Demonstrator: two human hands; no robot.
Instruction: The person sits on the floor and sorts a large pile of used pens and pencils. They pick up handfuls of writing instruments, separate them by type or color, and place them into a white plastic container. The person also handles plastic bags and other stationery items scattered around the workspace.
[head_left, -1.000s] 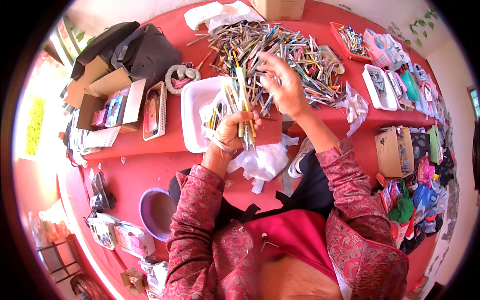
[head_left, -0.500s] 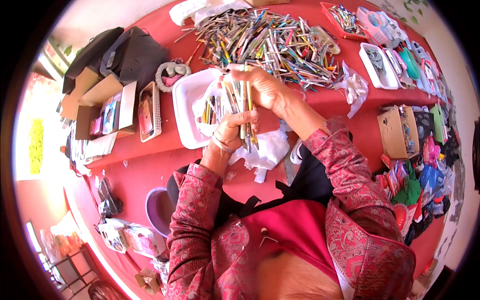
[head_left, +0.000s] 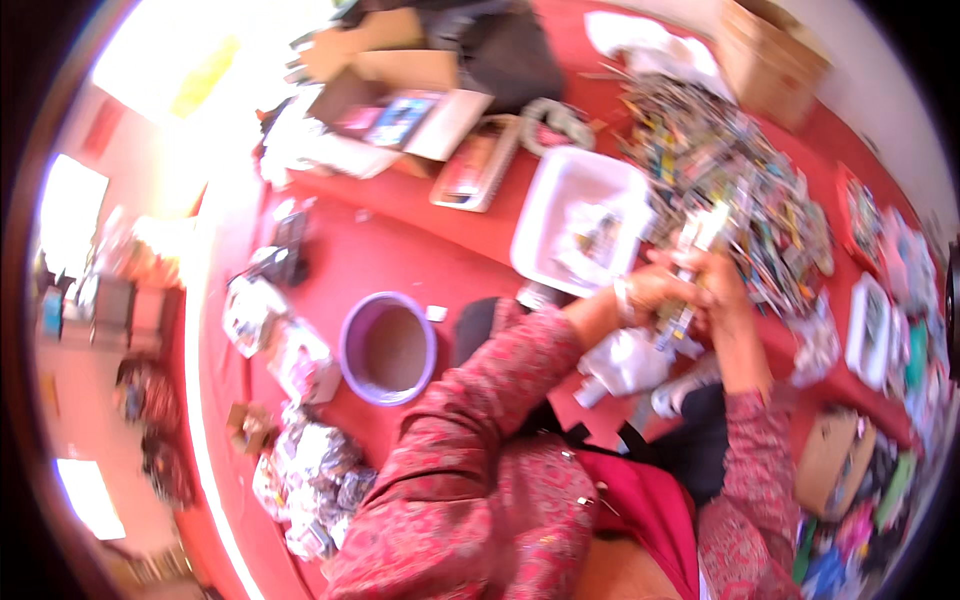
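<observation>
Pens (head_left: 703, 228), blurred and partly covered, sit bunched in the left hand (head_left: 658, 290), which is clamped round them; the right hand (head_left: 722, 283) overlaps it, its grip impossible to tell. Beyond lies a smeared pile (head_left: 728, 165); leftward, a tub (head_left: 545, 215), contents unclear.

No lettering, number or sign can be read, the coloured packets (head_left: 402, 118) in the open carton (head_left: 408, 68) near the red ledge's (head_left: 495, 218) left end being too blurred to make out.
</observation>
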